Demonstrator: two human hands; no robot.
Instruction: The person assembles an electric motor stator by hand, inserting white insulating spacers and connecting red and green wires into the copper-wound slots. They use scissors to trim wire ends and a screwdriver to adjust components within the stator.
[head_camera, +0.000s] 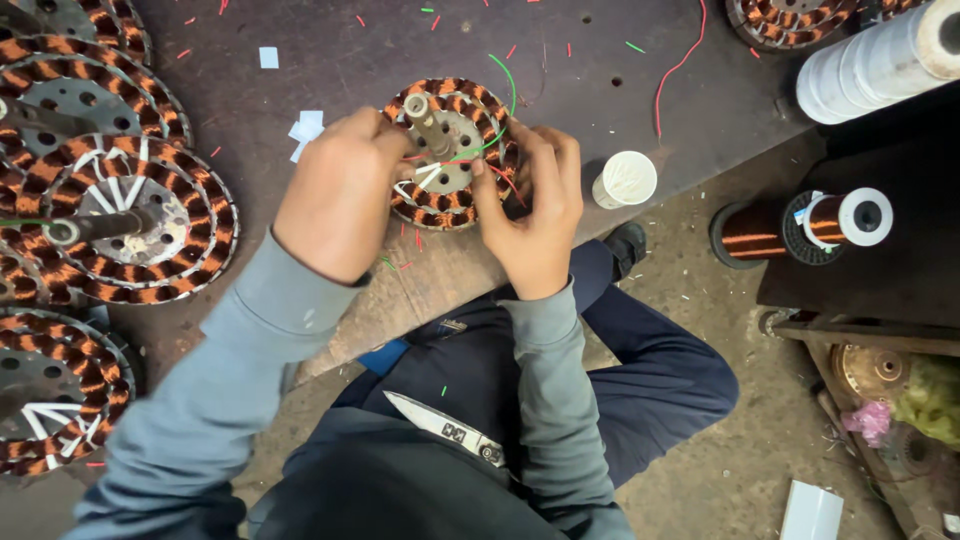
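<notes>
Gripping round copper-wound stator (450, 155) | left hand (335, 195) | right hand (535, 215) | green lead (505, 90)

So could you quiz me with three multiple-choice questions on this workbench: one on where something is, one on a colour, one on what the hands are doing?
1. Where do the scissors lie?
A. on the person's lap
B. on the bench
C. on the floor

2. What colour are the windings on the stator?
A. blue
B. copper-orange
C. white

3. What are the hands doing?
A. resting in the lap
B. both at the stator
C. one lifting the cup

Answers:
1. A: they rest on the dark clothing below the bench edge.
2. B: orange coils ring its metal core.
3. B: the left hand and right hand flank it, fingers on its wires; the white cup stands untouched.
</notes>
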